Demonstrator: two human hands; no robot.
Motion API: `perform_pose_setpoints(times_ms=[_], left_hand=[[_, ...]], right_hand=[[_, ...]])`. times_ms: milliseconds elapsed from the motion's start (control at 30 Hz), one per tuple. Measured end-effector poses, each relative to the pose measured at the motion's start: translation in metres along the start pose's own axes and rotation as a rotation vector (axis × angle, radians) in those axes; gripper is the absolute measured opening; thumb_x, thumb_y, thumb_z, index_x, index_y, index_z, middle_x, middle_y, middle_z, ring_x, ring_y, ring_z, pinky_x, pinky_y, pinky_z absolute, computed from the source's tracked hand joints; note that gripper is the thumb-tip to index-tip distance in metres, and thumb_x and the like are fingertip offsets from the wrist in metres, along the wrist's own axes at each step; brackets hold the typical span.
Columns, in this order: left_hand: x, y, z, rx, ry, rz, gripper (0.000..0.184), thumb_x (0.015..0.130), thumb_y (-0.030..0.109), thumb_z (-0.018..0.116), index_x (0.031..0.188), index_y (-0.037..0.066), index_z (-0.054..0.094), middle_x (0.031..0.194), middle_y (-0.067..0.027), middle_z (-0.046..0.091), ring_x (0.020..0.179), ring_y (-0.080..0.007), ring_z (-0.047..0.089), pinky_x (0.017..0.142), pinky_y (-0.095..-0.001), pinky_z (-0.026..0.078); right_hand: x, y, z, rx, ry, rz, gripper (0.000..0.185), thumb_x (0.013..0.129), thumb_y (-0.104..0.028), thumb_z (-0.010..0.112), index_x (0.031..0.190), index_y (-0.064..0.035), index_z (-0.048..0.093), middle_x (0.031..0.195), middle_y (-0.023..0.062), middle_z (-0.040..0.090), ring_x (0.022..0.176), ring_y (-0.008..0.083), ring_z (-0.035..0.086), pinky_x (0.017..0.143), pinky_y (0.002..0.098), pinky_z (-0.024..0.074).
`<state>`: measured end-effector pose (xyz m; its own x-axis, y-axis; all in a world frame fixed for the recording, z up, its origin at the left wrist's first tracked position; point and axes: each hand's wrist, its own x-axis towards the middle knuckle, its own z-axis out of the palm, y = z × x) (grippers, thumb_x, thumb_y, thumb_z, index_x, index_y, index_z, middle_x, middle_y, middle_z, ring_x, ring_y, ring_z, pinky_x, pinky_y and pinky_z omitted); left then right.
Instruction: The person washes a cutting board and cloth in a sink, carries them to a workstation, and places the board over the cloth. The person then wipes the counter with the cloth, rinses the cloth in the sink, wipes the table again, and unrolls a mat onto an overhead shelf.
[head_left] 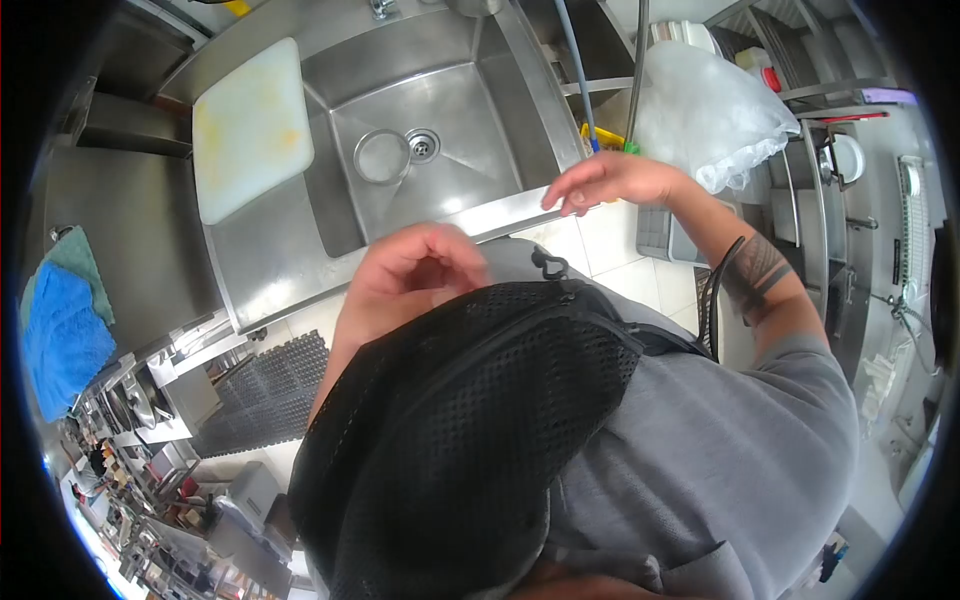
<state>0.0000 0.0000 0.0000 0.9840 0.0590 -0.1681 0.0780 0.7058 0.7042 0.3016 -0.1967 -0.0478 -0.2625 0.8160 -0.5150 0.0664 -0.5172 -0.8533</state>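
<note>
My left hand [415,265] is curled in front of the sink's near edge, beside a black mesh item [470,400] that covers much of the lower view. Its fingertips are blurred and partly hidden, so I cannot tell whether it holds anything. Over the sink's front right corner, my right hand [615,183] has loosely bent fingers, apart, with nothing in them. A round strainer [382,157] lies in the steel sink [470,110] beside the drain. The white cutting board [253,130], stained yellowish, rests on the left side of the sink unit.
Blue and green cloths [65,320] hang at the far left. A clear plastic bag [700,110] bulges at the right, above a grey bin [655,235]. Hoses [575,70] run down beside the sink. A black rubber mat [265,390] lies on the tiled floor.
</note>
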Motion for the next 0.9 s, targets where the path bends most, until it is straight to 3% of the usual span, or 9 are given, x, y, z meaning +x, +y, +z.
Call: perform_pose_setpoints(times_ms=[67, 167, 367, 467, 600, 667, 733, 833, 900], left_hand=[[0.013, -0.011, 0.001, 0.078, -0.074, 0.191, 0.02, 0.086, 0.007, 0.073, 0.102, -0.003, 0.066, 0.096, -0.0106, 0.067, 0.088, -0.0188, 0.064, 0.081, -0.0318, 0.05], [0.019, -0.008, -0.016, 0.095, -0.198, 0.299, 0.02, 0.086, 0.007, 0.073, 0.101, -0.004, 0.066, 0.097, -0.0101, 0.067, 0.088, -0.018, 0.064, 0.08, -0.0324, 0.05], [0.028, -0.008, -0.024, 0.048, -0.208, 0.03, 0.023, 0.09, 0.012, 0.071, 0.107, -0.003, 0.066, 0.103, -0.0108, 0.067, 0.094, -0.019, 0.063, 0.085, -0.0328, 0.05], [0.055, -0.026, -0.054, 0.199, -0.212, 0.082, 0.025, 0.094, 0.014, 0.066, 0.113, -0.002, 0.065, 0.106, -0.0105, 0.068, 0.095, -0.018, 0.063, 0.085, -0.0329, 0.051], [0.067, -0.061, -0.125, 0.15, 0.297, 0.097, 0.032, 0.096, 0.015, 0.061, 0.124, 0.0, 0.06, 0.113, -0.0097, 0.066, 0.098, -0.0187, 0.062, 0.087, -0.034, 0.051], [0.058, -0.067, -0.164, 0.104, 0.536, 0.079, 0.035, 0.096, 0.015, 0.06, 0.128, 0.0, 0.057, 0.117, -0.0101, 0.065, 0.101, -0.0198, 0.062, 0.088, -0.0354, 0.051], [0.049, -0.073, -0.205, 0.019, 0.784, 0.15, 0.042, 0.097, 0.018, 0.062, 0.134, 0.001, 0.052, 0.124, -0.011, 0.062, 0.108, -0.0213, 0.06, 0.093, -0.0369, 0.05], [0.047, -0.086, -0.28, -0.288, 0.854, 0.393, 0.048, 0.096, 0.018, 0.064, 0.137, 0.002, 0.047, 0.133, -0.0128, 0.057, 0.116, -0.023, 0.057, 0.099, -0.0393, 0.047], [0.062, -0.08, -0.33, -0.445, 0.863, 0.409, 0.048, 0.096, 0.021, 0.064, 0.137, 0.002, 0.046, 0.133, -0.0123, 0.055, 0.119, -0.0228, 0.055, 0.101, -0.0403, 0.046]], right_hand=[[-0.012, 0.031, -0.004, 0.102, 0.19, 0.125, 0.034, 0.1, -0.023, 0.059, 0.131, -0.0092, 0.064, 0.126, 0.0049, 0.067, 0.111, 0.0177, 0.064, 0.096, 0.0328, 0.051], [-0.012, 0.058, 0.002, 0.261, 0.312, 0.154, 0.037, 0.099, -0.03, 0.061, 0.129, -0.0085, 0.065, 0.129, 0.0046, 0.065, 0.11, 0.0194, 0.064, 0.093, 0.0333, 0.0519], [-0.009, 0.096, 0.009, 0.334, 0.401, 0.15, 0.037, 0.099, -0.03, 0.059, 0.13, -0.009, 0.065, 0.126, 0.0054, 0.066, 0.109, 0.019, 0.064, 0.093, 0.0347, 0.0526], [-0.007, 0.11, 0.013, 0.246, 0.426, 0.187, 0.039, 0.1, -0.03, 0.056, 0.131, -0.0067, 0.064, 0.126, 0.0073, 0.066, 0.109, 0.0204, 0.064, 0.093, 0.0356, 0.053], [0.002, 0.174, -0.006, 0.138, 0.377, 0.14, 0.039, 0.102, -0.032, 0.054, 0.127, -0.004, 0.066, 0.121, 0.0096, 0.067, 0.107, 0.0215, 0.063, 0.09, 0.0353, 0.0537], [-0.004, 0.15, -0.004, 0.086, 0.457, 0.379, 0.039, 0.099, -0.035, 0.06, 0.122, -0.0053, 0.068, 0.115, 0.0055, 0.069, 0.098, 0.0166, 0.066, 0.084, 0.0312, 0.053], [-0.015, 0.178, -0.015, 0.098, 0.528, 0.422, 0.035, 0.095, -0.035, 0.063, 0.115, -0.008, 0.07, 0.101, 0.0014, 0.071, 0.086, 0.0123, 0.065, 0.073, 0.0272, 0.05], [-0.044, 0.268, -0.05, -0.193, 0.484, 0.295, 0.03, 0.094, -0.032, 0.062, 0.108, -0.0075, 0.071, 0.096, 0.0016, 0.07, 0.081, 0.0129, 0.064, 0.069, 0.0289, 0.0507], [-0.047, 0.251, -0.042, 0.085, 0.816, 0.652, 0.027, 0.092, -0.029, 0.062, 0.104, -0.0069, 0.07, 0.094, 0.0024, 0.069, 0.077, 0.0137, 0.063, 0.066, 0.0307, 0.0509]])
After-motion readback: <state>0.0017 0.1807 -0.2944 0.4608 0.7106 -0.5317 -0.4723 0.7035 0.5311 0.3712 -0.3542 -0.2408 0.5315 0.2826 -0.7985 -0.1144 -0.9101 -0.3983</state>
